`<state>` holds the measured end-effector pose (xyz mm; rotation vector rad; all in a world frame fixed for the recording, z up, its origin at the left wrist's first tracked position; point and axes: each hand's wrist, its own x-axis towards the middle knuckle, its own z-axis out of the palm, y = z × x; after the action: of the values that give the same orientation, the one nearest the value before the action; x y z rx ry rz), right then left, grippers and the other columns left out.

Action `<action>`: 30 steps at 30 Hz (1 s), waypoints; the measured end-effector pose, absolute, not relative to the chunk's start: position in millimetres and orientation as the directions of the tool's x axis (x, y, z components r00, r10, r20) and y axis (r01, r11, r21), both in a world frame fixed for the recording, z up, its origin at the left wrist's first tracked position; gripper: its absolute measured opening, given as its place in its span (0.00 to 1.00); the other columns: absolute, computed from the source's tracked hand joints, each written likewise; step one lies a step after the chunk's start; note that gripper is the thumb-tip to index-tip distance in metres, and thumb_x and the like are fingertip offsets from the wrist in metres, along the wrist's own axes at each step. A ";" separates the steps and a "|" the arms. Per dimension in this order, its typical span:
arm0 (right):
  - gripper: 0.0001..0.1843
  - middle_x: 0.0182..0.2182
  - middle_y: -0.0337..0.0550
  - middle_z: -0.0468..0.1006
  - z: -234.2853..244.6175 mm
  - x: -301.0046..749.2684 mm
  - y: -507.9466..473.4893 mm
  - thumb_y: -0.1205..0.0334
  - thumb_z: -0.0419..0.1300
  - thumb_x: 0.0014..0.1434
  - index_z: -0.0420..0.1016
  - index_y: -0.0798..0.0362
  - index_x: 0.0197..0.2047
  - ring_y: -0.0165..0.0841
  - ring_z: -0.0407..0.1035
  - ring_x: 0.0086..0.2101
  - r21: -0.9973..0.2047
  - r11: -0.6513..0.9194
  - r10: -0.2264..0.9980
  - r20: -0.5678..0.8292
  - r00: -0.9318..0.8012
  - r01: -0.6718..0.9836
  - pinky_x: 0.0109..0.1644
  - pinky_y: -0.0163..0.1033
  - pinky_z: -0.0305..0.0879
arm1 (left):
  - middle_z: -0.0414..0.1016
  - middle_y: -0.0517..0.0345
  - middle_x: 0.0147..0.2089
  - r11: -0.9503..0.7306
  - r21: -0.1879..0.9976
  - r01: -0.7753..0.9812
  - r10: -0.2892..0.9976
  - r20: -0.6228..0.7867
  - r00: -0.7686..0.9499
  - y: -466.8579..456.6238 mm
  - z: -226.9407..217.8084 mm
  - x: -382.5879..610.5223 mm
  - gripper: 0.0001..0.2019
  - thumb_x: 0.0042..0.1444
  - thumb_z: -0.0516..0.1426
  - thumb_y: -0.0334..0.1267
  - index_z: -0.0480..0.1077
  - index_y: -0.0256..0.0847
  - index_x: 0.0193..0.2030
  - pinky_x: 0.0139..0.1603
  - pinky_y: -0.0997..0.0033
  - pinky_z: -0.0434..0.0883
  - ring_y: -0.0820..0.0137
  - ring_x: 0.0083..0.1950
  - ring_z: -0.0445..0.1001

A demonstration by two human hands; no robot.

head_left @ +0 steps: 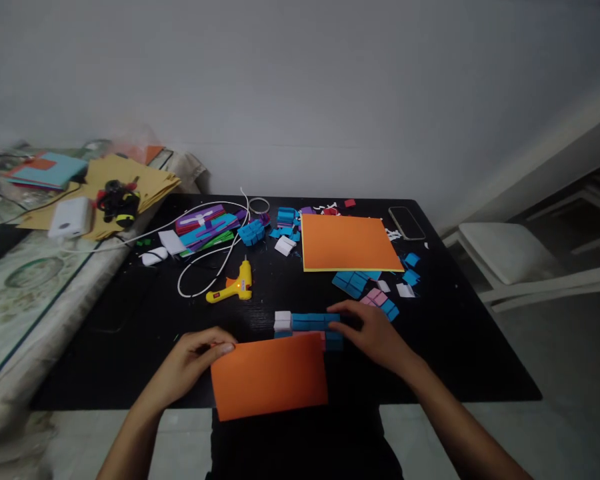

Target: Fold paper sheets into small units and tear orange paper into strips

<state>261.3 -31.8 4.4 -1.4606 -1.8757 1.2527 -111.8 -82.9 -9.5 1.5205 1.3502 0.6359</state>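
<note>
A smooth, rectangular orange sheet (270, 380) partly hid boxy blue and white blocks (311, 323) on the black table (445, 353). The left hand (196, 360) pinched its upper-left corner; the right hand (373, 333), thumb and forefinger parted, touched the blocks, grip unclear.

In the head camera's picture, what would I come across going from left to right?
White box-shaped device, left hand, orange sheet pinched by that hand, right hand, white chair.
</note>
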 end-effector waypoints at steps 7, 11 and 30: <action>0.33 0.61 0.56 0.75 -15.4 223.3 -32.0 0.62 0.72 0.61 0.70 0.51 0.67 0.54 0.68 0.61 -0.577 0.372 0.819 -0.165 -0.550 0.727 0.64 0.61 0.66 | 0.84 0.53 0.38 0.112 0.877 0.466 0.945 -0.238 0.222 -91.0 -6.1 -131.5 0.13 0.64 0.61 0.48 0.83 0.43 0.36 0.44 0.68 0.75 0.63 0.41 0.80; 0.30 0.54 0.57 0.74 -13.3 215.6 -27.7 0.59 0.72 0.61 0.72 0.56 0.64 0.51 0.70 0.55 -0.557 0.319 0.819 -0.246 -0.519 0.767 0.60 0.56 0.69 | 0.82 0.55 0.36 0.118 0.881 0.458 0.943 -0.244 0.227 -93.4 -9.9 -130.6 0.13 0.64 0.61 0.48 0.81 0.43 0.36 0.42 0.69 0.74 0.64 0.39 0.79; 0.26 0.41 0.43 0.82 -1.0 242.7 -17.5 0.60 0.68 0.59 0.72 0.51 0.61 0.40 0.78 0.41 -0.870 -0.136 0.812 -0.371 -0.450 0.473 0.45 0.44 0.70 | 0.79 0.54 0.37 0.151 0.878 0.455 0.942 -0.267 0.202 -70.8 -18.8 -94.7 0.19 0.66 0.58 0.54 0.79 0.41 0.37 0.40 0.70 0.70 0.63 0.41 0.76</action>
<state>242.7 -17.5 -1.0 -1.4424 -1.8367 1.6135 -94.7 -70.8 -18.8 1.4627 1.4103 0.6056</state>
